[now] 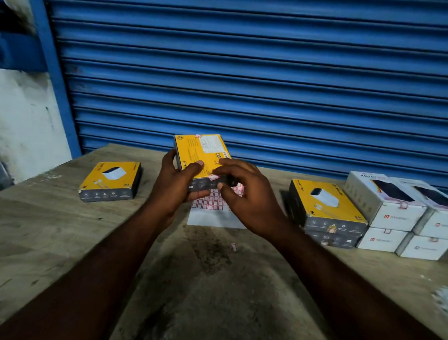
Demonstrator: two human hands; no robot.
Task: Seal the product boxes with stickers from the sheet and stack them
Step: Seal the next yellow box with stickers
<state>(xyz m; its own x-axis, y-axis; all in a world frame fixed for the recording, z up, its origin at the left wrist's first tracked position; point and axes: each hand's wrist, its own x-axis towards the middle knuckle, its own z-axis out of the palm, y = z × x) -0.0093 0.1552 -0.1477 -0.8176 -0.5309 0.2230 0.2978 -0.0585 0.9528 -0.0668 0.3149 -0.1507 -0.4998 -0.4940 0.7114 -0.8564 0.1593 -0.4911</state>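
Table has a sealed stack, left hand grips a yellow box, right hand maybe pinching its sticker on, spare box waiting.

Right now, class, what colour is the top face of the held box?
Yellow, with a white label, on the held box; head view.

We see a yellow-and-grey box in our fingers, a red-gridded white sheet beneath them, white boxes rightward, a blue ribbed shutter beyond.
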